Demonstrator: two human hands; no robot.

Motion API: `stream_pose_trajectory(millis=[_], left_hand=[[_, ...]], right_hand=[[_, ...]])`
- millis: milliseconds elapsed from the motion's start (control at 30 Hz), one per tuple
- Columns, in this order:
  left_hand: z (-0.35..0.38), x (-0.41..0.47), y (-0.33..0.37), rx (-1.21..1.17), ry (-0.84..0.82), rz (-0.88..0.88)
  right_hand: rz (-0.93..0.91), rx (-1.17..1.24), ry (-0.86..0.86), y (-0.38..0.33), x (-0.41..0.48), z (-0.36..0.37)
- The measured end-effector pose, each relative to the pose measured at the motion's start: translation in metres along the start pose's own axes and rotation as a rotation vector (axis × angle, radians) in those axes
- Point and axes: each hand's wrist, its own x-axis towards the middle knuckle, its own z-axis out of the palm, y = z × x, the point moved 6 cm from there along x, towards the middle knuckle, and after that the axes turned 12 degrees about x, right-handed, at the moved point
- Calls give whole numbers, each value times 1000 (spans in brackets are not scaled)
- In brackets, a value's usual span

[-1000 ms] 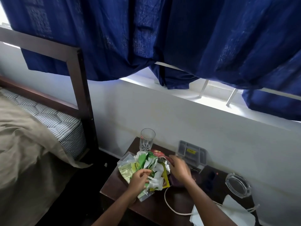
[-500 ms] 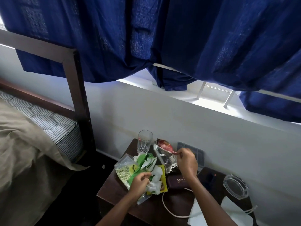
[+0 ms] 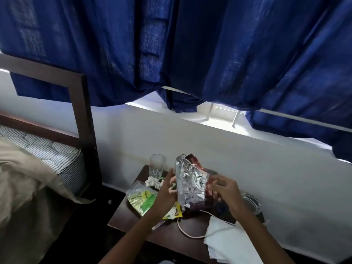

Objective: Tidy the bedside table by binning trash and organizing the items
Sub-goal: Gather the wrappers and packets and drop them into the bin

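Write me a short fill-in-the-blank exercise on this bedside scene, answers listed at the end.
1. The right hand holds a crumpled ____ snack bag above the table.
2. The empty drinking glass stands at the table's ____ corner, nearest the bed.
3. The curtains over the window are ____.

Answers: foil; back; blue

left hand (image 3: 165, 194): bare | right hand (image 3: 227, 192): bare | forearms: sleeveless
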Motion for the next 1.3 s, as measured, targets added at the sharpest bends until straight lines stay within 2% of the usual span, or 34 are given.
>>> stream_pose_trajectory(millis=[100,233,333,400,500,667,767,1000,1067,1167,1233,1300], left_hand=[[26,-10,26,121,-154,196],[65,-31,35,311,-305,190],[87,-42,41,414,-353,223],[103,-50,46,472,-396,235],[127,-63,48,581,-409,217],[172,-94,50,476,-479,148],[201,-109,34,551,-482,127],[279,-164,-7,416,-652,51],[297,-177,-17,363,-646,-21],[320,-202,-39,217,-612,-342],[334,-219,-53,225,-591,-490],[350,-239,-64,194,-688,-635]], right_hand=[[-11,-116,-19,-1,-25,-9],[-28,-128,-78,-8,-61,-21],[-21,-247,-167,-15,-84,-27],[-26,-294,-169,-16,-100,-41],[-5,-221,-139,-15,-127,-68],[2,39,7,-4,-167,-128],[10,156,90,12,-192,-165],[189,185,41,78,-254,-211],[213,172,48,97,-273,-221],[202,66,5,126,-296,-230],[187,-34,23,147,-310,-233],[156,-96,89,165,-320,-239]])
